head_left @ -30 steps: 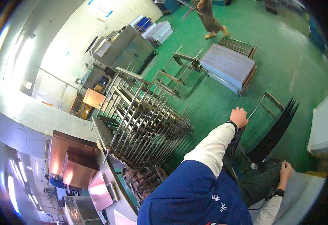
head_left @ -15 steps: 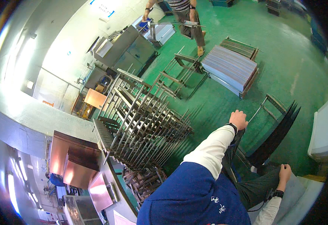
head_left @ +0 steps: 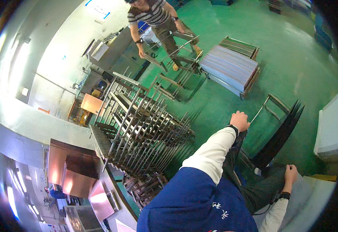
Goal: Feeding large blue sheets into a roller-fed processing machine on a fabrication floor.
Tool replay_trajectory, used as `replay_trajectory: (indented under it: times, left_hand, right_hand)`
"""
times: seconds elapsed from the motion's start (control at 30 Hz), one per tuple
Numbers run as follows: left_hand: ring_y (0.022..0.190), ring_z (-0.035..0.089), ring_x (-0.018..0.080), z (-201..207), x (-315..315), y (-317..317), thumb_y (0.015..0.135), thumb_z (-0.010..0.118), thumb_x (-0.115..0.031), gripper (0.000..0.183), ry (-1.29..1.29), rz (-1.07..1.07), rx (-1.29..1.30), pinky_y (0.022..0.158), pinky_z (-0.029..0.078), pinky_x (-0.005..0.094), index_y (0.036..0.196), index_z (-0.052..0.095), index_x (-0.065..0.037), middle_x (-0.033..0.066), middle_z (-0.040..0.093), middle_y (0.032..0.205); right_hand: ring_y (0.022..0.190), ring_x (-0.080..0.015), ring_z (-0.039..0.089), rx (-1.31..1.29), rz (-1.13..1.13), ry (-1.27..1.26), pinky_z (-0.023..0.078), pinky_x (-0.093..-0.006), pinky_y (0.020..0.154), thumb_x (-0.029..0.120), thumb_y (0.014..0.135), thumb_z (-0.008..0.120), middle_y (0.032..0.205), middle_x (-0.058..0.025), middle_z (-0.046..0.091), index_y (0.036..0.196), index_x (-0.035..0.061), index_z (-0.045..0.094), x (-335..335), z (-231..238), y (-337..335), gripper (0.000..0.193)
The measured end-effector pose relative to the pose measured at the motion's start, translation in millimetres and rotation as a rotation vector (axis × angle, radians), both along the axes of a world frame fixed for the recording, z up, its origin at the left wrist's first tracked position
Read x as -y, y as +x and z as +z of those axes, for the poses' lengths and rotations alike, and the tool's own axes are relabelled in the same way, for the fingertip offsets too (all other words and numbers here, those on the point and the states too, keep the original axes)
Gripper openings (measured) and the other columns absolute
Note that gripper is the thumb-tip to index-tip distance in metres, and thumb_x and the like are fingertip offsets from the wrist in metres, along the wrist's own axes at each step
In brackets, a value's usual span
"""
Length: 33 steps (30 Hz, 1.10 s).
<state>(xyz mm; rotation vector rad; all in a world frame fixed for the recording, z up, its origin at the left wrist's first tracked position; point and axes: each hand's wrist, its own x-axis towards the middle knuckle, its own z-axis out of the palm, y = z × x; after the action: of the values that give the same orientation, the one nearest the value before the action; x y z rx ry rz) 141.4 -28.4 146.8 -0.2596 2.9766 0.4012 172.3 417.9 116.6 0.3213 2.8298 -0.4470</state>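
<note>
My left hand [head_left: 240,120] is out in front, over my bent knee, with its fingers curled down. Beside it stands a metal rack [head_left: 278,103] holding several thin dark panels [head_left: 279,141]; I cannot tell whether the hand touches the rack's rod. On my dark trouser leg [head_left: 267,185] rests my right hand [head_left: 291,174], its fingers bent in. What either hand holds, if anything, is hidden. Both wrists wear dark bands.
Metal rod racks [head_left: 138,127] are piled at the left. Beyond stands a rack full of pale panels [head_left: 229,67]. A co-worker [head_left: 153,15] bends over an open rack frame [head_left: 176,79]. Copper-coloured sheets [head_left: 74,170] lie by a table; a white container [head_left: 329,133] stands right.
The co-worker has stepped nearer and bent down, bringing a rack frame low beside the standing one. My hands keep their places on my legs; the view has shifted slightly.
</note>
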Motion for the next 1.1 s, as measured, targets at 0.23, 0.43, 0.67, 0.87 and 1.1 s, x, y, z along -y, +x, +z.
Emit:
replay_trajectory:
  times: [0.23,0.43,0.67,0.87,1.1]
  left_hand:
    - [0.103,0.057,0.0334,0,-8,0,0.078,0.062,-0.036,0.035,0.012,-0.002,-0.04,0.086,0.048,0.0473,0.094,0.071,-0.007,0.0129,0.065,0.103]
    - [0.102,0.058,0.0335,-2,-4,7,0.078,0.062,-0.036,0.034,0.003,0.012,-0.031,0.084,0.049,0.0471,0.093,0.072,-0.007,0.0128,0.065,0.101]
    - [0.101,0.058,0.0331,3,-5,-1,0.078,0.062,-0.036,0.033,-0.002,-0.003,-0.059,0.084,0.049,0.0466,0.092,0.072,-0.008,0.012,0.065,0.101]
    - [0.101,0.058,0.0331,12,9,5,0.079,0.062,-0.037,0.033,-0.006,0.006,-0.036,0.084,0.05,0.0472,0.09,0.071,-0.007,0.0119,0.065,0.101]
    - [0.105,0.063,0.0292,12,-33,-16,0.086,0.059,-0.048,0.041,0.038,-0.129,0.083,0.087,0.052,0.0455,0.108,0.069,-0.014,0.0092,0.067,0.111]
  right_hand:
    - [0.099,-0.035,0.062,-0.018,-0.018,-0.042,0.049,-0.0464,0.082,0.033,0.088,0.062,0.105,-0.0133,0.067,0.099,0.0069,0.069,0,9,1,0.029]
    - [0.098,-0.0355,0.063,-0.009,-0.015,-0.049,0.049,-0.0471,0.082,0.033,0.087,0.062,0.103,-0.0148,0.068,0.097,0.007,0.07,7,11,3,0.029]
    - [0.097,-0.0365,0.063,-0.041,-0.009,-0.01,0.05,-0.0482,0.081,0.034,0.087,0.062,0.102,-0.0146,0.069,0.098,0.0089,0.071,-2,0,-1,0.029]
    - [0.093,-0.0365,0.064,-0.083,-0.004,-0.017,0.05,-0.0481,0.078,0.035,0.085,0.064,0.098,-0.0141,0.069,0.096,0.0084,0.071,13,-2,2,0.029]
    - [0.085,-0.0437,0.062,-0.071,-0.089,-0.188,0.048,-0.0482,0.072,0.026,0.076,0.06,0.087,-0.0246,0.066,0.084,-0.001,0.069,-12,4,9,0.03]
